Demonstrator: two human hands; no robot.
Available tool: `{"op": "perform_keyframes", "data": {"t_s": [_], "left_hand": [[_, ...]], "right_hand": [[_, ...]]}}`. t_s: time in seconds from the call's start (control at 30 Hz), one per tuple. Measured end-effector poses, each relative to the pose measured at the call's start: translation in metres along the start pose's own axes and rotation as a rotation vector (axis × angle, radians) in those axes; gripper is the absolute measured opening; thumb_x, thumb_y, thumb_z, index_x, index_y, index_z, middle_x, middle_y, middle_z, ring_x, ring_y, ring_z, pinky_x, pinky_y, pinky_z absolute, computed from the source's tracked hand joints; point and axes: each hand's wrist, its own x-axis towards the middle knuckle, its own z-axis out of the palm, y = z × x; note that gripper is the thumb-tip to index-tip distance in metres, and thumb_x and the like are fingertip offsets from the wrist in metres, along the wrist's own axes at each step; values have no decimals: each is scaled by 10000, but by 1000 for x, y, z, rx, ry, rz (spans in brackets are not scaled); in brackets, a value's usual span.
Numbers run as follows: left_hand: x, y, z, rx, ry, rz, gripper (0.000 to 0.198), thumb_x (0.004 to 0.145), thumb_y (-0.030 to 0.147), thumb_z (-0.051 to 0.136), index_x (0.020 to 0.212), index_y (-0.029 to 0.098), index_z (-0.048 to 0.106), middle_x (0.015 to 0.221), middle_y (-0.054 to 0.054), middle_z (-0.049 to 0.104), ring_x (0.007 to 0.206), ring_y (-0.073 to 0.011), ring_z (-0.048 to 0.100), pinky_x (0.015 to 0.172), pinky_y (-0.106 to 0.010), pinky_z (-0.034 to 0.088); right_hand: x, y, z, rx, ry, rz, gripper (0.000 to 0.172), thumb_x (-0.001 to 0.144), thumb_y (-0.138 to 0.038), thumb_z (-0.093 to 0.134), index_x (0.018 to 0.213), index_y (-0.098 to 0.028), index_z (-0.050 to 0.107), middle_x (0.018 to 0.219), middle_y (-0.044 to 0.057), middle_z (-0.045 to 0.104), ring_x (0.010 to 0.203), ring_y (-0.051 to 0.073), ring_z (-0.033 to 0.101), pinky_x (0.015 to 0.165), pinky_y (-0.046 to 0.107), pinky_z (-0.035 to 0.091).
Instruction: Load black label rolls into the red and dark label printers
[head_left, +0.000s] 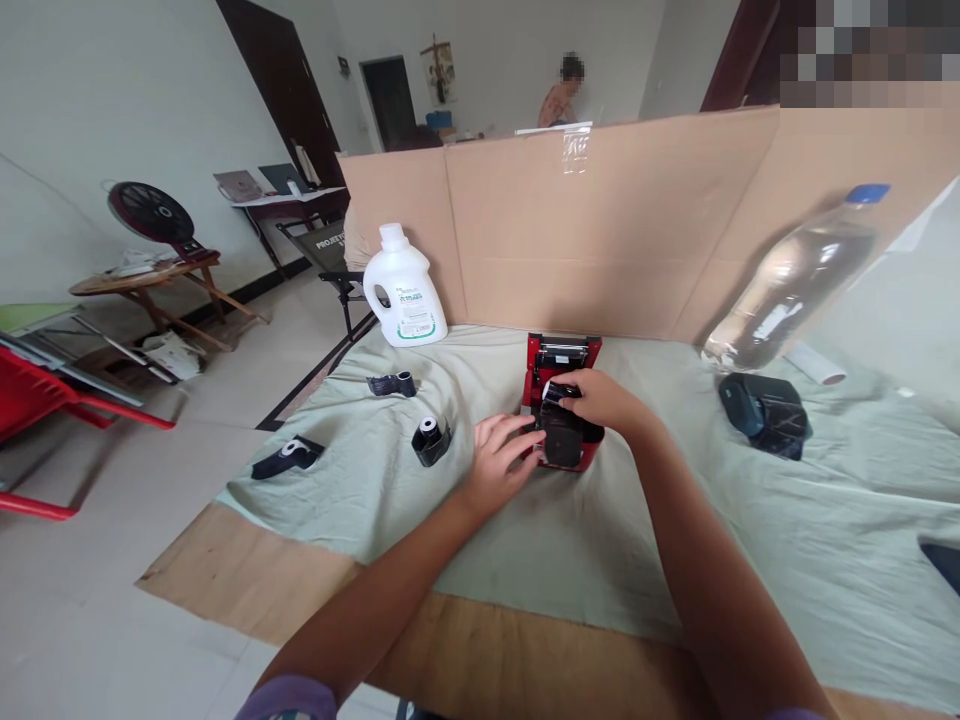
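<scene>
A red and black printer (592, 458), small and boxy, stands on the cloth with its lid (564, 352) raised at the back. My right hand (604, 400) reaches in from the right, its fingers closed on a black paper roll (555, 393) with a white core, held over the printer's opening. A dark strip (562, 445) lies below the roll at the front of the printer. On the left side, my left hand (499, 460) is open, its fingers apart and their tips at the printer's edge and the strip.
Several loose black rolls (430, 440) lie left of the printer. A white detergent jug (409, 295) stands behind them. Along the back runs a cardboard wall (600, 230). To the right are a large water bottle (799, 280) and a dark device (763, 412). Another person (559, 100) is beyond the cardboard.
</scene>
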Motion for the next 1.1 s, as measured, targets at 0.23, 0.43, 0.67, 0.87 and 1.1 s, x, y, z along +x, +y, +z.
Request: {"op": "perform_keyframes", "data": {"t_s": [0.23, 0.43, 0.67, 0.87, 1.1], "left_hand": [[-1, 6, 8, 0, -88, 22, 200, 923, 249, 642, 1090, 322, 725, 1160, -9, 738, 1138, -214, 584, 973, -417, 447], [3, 14, 17, -32, -48, -84, 114, 926, 262, 636, 986, 285, 730, 1148, -24, 744, 1164, -230, 582, 991, -451, 438], [0, 9, 22, -63, -15, -99, 162, 947, 245, 589, 856, 267, 721, 1102, -24, 756, 1137, -219, 610, 999, -454, 419], [0, 7, 22, -80, -12, -93, 205, 975, 251, 535, 849, 249, 697, 1092, -27, 763, 1142, -210, 627, 1002, -442, 403], [-2, 7, 23, -103, -10, -80, 202, 980, 255, 523, 873, 249, 694, 1135, -28, 751, 1143, -199, 637, 987, -419, 389]], "right_hand": [[10, 6, 19, -240, -23, 126, 441, 830, -136, 604, 1240, -256, 710, 1246, 119, 710, 1228, 362, 565, 1037, 527, 401], [11, 10, 16, -107, 15, 184, 367, 825, -183, 621, 1167, -255, 732, 1198, 86, 735, 1210, 337, 587, 1069, 576, 354], [-2, 24, -22, 293, 193, 154, 292, 814, -453, 608, 844, -197, 744, 891, 51, 756, 883, 236, 669, 860, 387, 500], [15, 34, 1, 440, 731, 329, 372, 822, -533, 560, 887, -177, 646, 875, 77, 709, 834, 205, 639, 830, 362, 499], [23, 30, 18, 702, 675, 240, 440, 835, -574, 473, 1112, -249, 579, 1217, 53, 643, 1074, 193, 591, 831, 292, 483]]}}
